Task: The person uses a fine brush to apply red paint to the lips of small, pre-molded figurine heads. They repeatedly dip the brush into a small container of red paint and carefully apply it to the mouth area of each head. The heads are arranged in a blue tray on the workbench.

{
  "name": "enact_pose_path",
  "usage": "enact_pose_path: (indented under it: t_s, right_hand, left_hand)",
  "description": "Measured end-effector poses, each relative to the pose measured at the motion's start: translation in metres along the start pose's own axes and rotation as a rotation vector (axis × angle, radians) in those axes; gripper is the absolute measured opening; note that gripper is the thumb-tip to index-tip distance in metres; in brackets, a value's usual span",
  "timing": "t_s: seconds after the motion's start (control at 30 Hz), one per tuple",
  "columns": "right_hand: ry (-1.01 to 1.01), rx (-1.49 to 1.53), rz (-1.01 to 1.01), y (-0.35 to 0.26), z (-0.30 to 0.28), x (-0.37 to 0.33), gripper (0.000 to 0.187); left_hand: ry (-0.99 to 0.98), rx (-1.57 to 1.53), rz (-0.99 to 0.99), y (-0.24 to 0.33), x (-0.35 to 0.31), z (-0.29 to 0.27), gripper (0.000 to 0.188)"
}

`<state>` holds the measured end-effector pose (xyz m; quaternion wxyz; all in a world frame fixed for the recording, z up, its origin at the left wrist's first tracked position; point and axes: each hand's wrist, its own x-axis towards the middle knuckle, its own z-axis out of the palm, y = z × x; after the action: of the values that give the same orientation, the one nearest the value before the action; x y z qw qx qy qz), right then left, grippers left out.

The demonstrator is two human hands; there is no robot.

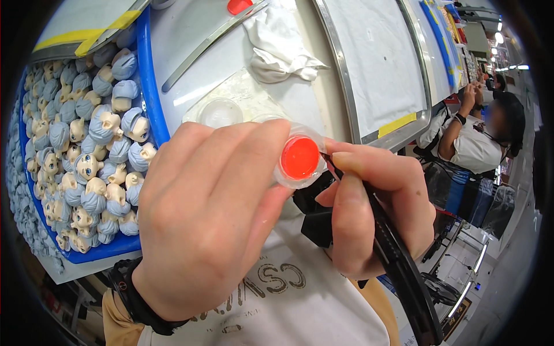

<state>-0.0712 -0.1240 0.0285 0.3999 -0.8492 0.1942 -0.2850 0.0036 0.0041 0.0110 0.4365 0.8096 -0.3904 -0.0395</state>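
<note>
My left hand (208,202) is closed round a small clear plastic cup (297,182). Bright red-orange paint (301,157) shows inside the cup, its mouth turned up toward me. In my right hand (375,196) is a long black utility knife (398,271), gripped like a pen, its slim tip at the right side of the cup's rim. Whether the tip touches the rim I cannot make out. Just beyond my left knuckles, an empty-looking clear round cup (220,113) rests on a pale, stained sheet (248,89).
Left stands a blue tray (151,75) heaped with grey-haired doll heads (92,155). Ahead lie a metal strip (210,41), a crumpled white cloth (283,49) and a red piece (239,6). A metal-framed tray (340,75) stands to the right, with another person (473,138) beyond.
</note>
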Motion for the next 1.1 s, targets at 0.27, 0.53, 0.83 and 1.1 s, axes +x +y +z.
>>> enact_pose_path:
  t_s: [0.27,0.53,0.83,1.1]
  right_hand:
    - [-0.299,-0.165,-0.148,-0.003,-0.013,0.008,0.012]
    - [-0.368,-0.038,-0.082,0.004,-0.022,0.013,0.014]
    - [-0.071,0.117,0.005,0.01,-0.007,-0.002,0.022]
    - [-0.337,-0.088,-0.187,0.008,-0.018,0.006,0.015]
  left_hand:
    - [-0.007,-0.013,0.001,0.001,0.0,-0.001,0.047]
    - [0.001,-0.019,-0.003,0.0,0.0,-0.001,0.048]
    - [-0.019,-0.007,-0.029,0.0,-0.001,-0.004,0.048]
    - [-0.032,0.003,-0.038,0.0,0.0,-0.004,0.048]
